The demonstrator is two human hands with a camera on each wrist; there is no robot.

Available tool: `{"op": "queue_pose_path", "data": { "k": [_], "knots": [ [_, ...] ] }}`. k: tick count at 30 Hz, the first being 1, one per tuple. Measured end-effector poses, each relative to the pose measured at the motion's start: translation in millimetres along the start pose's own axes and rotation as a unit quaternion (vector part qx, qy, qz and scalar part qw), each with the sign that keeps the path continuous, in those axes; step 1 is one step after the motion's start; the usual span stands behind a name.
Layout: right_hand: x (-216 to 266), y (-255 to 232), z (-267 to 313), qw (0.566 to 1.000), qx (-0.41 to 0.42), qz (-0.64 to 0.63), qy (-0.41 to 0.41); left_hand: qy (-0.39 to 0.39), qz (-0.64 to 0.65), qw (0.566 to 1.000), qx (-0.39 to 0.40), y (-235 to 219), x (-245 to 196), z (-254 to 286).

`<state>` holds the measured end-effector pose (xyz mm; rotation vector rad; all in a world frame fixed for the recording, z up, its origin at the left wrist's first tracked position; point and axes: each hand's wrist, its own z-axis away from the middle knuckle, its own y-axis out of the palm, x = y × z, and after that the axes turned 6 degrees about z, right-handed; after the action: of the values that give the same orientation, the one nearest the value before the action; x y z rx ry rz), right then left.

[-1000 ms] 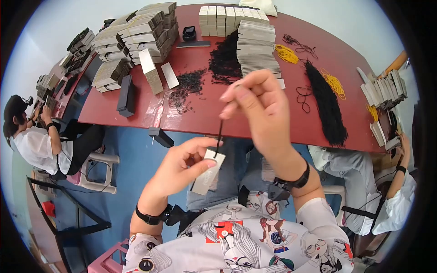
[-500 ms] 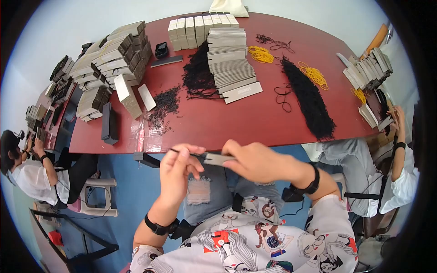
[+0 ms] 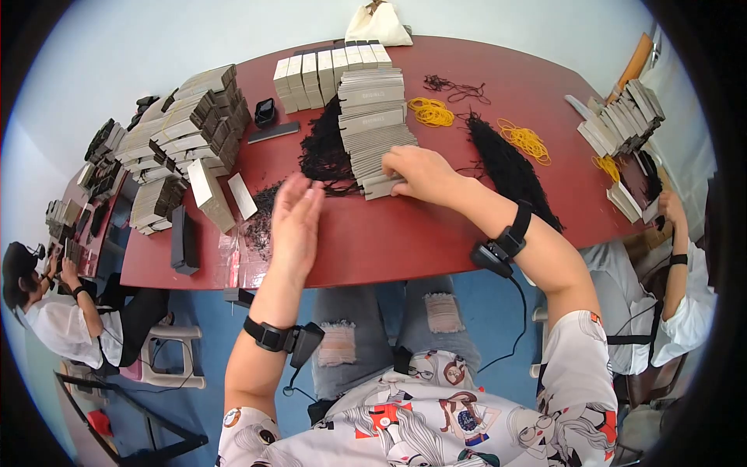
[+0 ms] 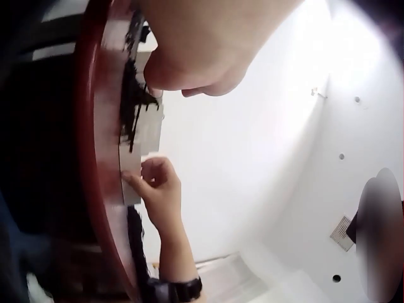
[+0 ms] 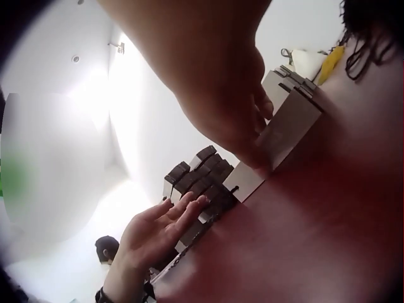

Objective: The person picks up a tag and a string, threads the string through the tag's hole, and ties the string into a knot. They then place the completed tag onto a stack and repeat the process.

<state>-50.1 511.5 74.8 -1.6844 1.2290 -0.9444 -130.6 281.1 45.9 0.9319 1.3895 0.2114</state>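
Observation:
A long row of grey hang tags (image 3: 378, 138), with black strings (image 3: 320, 152) trailing from its left side, stands on the red table. At the row's near end my right hand (image 3: 424, 175) pinches the front hang tag (image 5: 293, 129), thumb on its face and fingers over its top edge. A short black string end shows at that tag's left end in the right wrist view. My left hand (image 3: 296, 222) is held over the table's front part, left of the row, fingers loosely extended with nothing in them. Its palm faces the row.
Small black pins or clips (image 3: 264, 210) lie loose left of my left hand. Beyond are tall stacks of grey tags (image 3: 198, 117) and a black box (image 3: 184, 241). Rightward lie yellow bands (image 3: 432, 113) and a black string bundle (image 3: 510, 167). People sit at both sides.
Both hands have moved from over my lap forward to the table. The hang tag went with my right hand to the row's near end, and my left hand has let go of its string.

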Motion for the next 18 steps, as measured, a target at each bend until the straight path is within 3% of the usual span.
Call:
{"op": "queue_pose_path", "data": {
  "k": [2,5,7,8,10,11,12,14,16,18],
  "knots": [
    [-6,2,-7,1.0,-0.005,0.01,0.006,0.126,-0.125,0.983,-0.04,-7,-22,-4],
    [-8,3,-13,0.999,-0.015,0.022,0.021,0.155,-0.202,0.965,-0.062,-32,-52,-2],
    [-10,4,-14,0.999,-0.012,0.032,0.023,0.141,-0.393,0.907,-0.051,-51,-66,8],
    [-11,4,-12,0.999,-0.011,0.029,0.021,0.14,-0.395,0.906,-0.055,-56,-68,15],
    [-14,-2,-7,0.999,-0.03,-0.005,0.038,0.106,-0.529,0.841,0.031,-61,-75,32],
    [-20,-5,-5,0.997,-0.036,-0.029,0.056,0.151,-0.631,0.758,0.06,-58,-76,40],
    [-23,-11,-2,0.997,-0.034,-0.029,0.056,0.15,-0.63,0.76,0.059,-56,-75,45],
    [-28,-26,6,0.987,-0.042,-0.045,0.148,0.227,-0.762,0.601,0.087,-52,-70,54],
    [-35,-36,17,0.981,-0.072,-0.056,0.169,0.227,-0.756,0.608,0.09,-50,-65,57],
    [-45,-49,30,0.961,-0.039,-0.105,0.254,0.258,-0.771,0.571,0.114,-51,-60,55]
  ]
}}
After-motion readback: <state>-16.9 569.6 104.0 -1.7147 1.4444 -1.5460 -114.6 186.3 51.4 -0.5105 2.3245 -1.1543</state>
